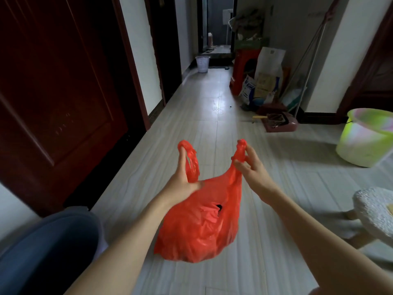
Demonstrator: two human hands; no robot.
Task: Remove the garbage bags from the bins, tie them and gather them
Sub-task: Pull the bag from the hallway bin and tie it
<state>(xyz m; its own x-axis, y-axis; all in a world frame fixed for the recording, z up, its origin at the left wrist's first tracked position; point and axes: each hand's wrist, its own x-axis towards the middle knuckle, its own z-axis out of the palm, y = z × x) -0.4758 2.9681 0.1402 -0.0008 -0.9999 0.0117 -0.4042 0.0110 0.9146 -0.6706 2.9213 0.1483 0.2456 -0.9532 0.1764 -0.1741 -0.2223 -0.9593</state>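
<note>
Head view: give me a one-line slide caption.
Left hand and right hand each hold a handle of a full red garbage bag, untied, above the hallway floor.

1. Both forearms are bare from the elbow down, with no sleeve in view.
2. The left hand [182,179] and right hand [251,167] wear no gloves or rings.
3. A dark blue-grey trouser leg [49,248] covers the knee.
</note>
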